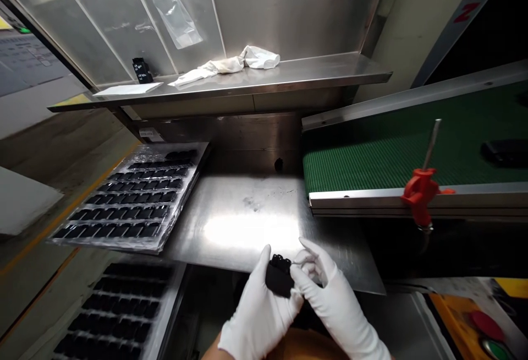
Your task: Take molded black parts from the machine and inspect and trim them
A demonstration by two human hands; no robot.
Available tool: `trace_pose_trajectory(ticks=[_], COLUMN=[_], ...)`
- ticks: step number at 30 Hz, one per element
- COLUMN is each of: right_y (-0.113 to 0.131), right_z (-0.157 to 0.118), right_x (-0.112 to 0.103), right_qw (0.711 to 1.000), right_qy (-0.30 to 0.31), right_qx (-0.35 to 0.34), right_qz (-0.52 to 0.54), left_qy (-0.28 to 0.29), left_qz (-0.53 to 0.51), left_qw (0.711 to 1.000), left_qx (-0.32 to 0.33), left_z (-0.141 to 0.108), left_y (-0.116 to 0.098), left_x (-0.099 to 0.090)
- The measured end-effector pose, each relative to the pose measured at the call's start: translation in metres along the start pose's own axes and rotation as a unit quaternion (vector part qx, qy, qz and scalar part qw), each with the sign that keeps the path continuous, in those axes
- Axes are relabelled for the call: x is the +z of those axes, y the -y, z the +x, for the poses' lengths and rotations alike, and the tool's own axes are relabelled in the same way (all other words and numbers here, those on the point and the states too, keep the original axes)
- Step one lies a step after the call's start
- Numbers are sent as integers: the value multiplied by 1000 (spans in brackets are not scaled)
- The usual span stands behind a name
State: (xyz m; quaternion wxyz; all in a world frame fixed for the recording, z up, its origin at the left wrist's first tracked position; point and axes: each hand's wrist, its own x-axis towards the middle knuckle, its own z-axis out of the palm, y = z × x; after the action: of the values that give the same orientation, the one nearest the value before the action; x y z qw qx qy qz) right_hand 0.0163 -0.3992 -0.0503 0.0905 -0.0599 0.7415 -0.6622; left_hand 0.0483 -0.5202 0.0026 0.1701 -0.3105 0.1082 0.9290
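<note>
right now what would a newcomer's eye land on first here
The white-gloved left hand and right hand, holding a small black part, catch the eye first at bottom centre. Behind them, the steel table glares. Right of it sits a green conveyor belt with a red clamp; left, trays of black parts.

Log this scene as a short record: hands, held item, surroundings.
left hand: white glove, holding black part
right hand: white glove, also on black part
in front: steel bench
left: two trays of black parts
right: green conveyor belt, red clamp
shelf: white cloth
</note>
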Motion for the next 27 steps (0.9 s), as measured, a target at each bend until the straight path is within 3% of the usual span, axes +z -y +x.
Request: trace_pose_trajectory(ticks=[3, 5, 7, 9, 12, 14, 17, 21, 24, 27], right_y=[9, 17, 26, 32, 32, 28, 20, 16, 23, 36], right_z=[-5, -10, -16, -20, -22, -20, -17, -11, -5, 1], right_x=[-9, -16, -23, -25, -21, -17, -15, -15, -14, -15], right_qw=[999, 981, 935, 881, 826, 822, 841, 898, 969, 977], right_qy=[-25, -72, -63, -15, -16, -37, -47, -29, 33, 123], right_qx=[-23, -140, -284, -381, -418, -404, -361, -277, -76, 119], right_qz=[-29, -114, -202, -281, -378, -400, -400, -340, -231, -126], left_qy=[-6, -6, -20, -40, -60, -54, -55, -58, -63, -71], left_qz=[-36, -59, -71, -72, -47, -10, 90, 183, 199, 292], left_qw=[999, 998, 997, 996, 997, 997, 979, 941, 937, 915], left_qx=[-8, 11, 34, 24, 6, 54, 176, 277, 280, 268], left_z=[-4, -6, -7, -6, -3, -1, 1, -1, -2, -1], left_y=[3, 6, 10, 12, 14, 16, 20, 25, 20, 9], left_x=[7, 9, 9, 7, 3, 0, -2, 1, 3, -2])
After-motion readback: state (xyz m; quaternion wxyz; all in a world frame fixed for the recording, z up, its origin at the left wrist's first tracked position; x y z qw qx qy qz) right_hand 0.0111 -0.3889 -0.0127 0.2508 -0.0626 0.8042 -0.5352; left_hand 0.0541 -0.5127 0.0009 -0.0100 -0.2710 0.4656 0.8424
